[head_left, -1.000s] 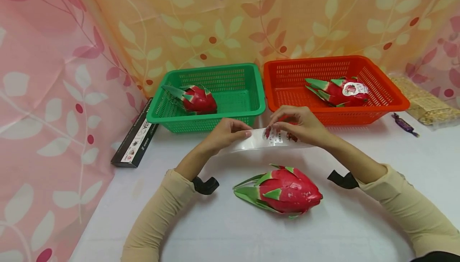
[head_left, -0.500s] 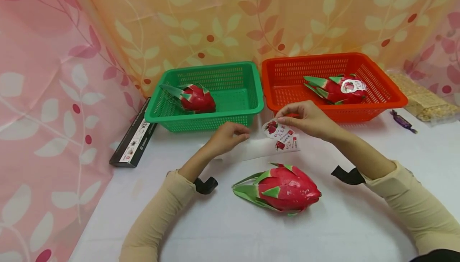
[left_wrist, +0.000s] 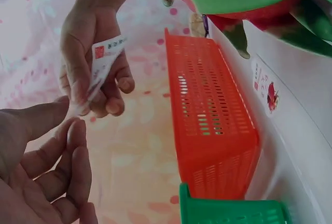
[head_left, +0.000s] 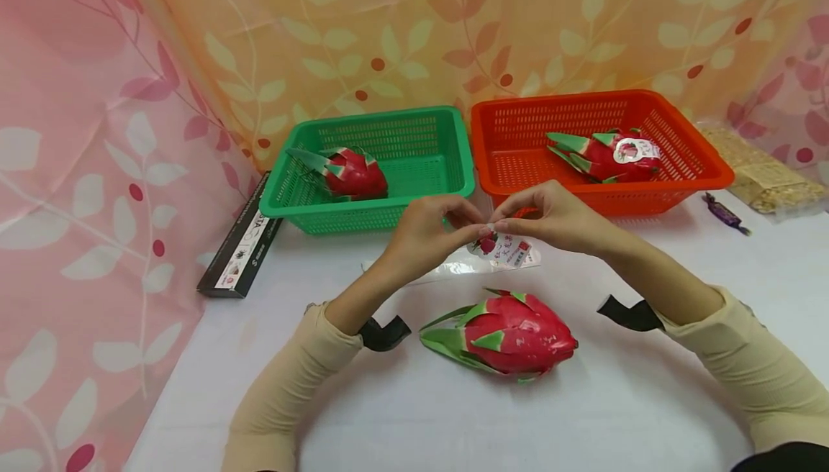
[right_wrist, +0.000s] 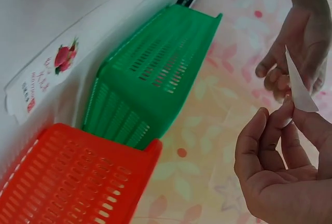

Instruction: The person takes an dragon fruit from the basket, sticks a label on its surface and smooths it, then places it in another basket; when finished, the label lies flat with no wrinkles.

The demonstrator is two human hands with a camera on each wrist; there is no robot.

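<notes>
A white dragon-fruit sticker [head_left: 504,249] with red print hangs between both hands above the table. My right hand [head_left: 557,219] pinches its upper edge between thumb and fingertips. The left hand [head_left: 424,233] meets it there, thumb and forefinger closed at the sticker's edge. In the right wrist view the sticker [right_wrist: 299,86] shows its plain side. Below the hands a glossy label strip [head_left: 447,268] lies flat; its other printed label [right_wrist: 49,71] shows in the right wrist view. A red dragon fruit [head_left: 521,334] with green scales lies on its side, nearer the body.
Behind the hands stand a green basket [head_left: 363,211] holding a dragon fruit [head_left: 355,174] and a red basket [head_left: 602,198] holding a stickered dragon fruit [head_left: 599,157]. A black box [head_left: 236,260] lies left. At right are a purple-wrapped candy [head_left: 725,214] and a bag of grains [head_left: 764,170].
The right hand has peeled the sticker off the strip and lifted it. The left hand has let go of the strip, which dropped to the table, and moved right to the sticker's edge.
</notes>
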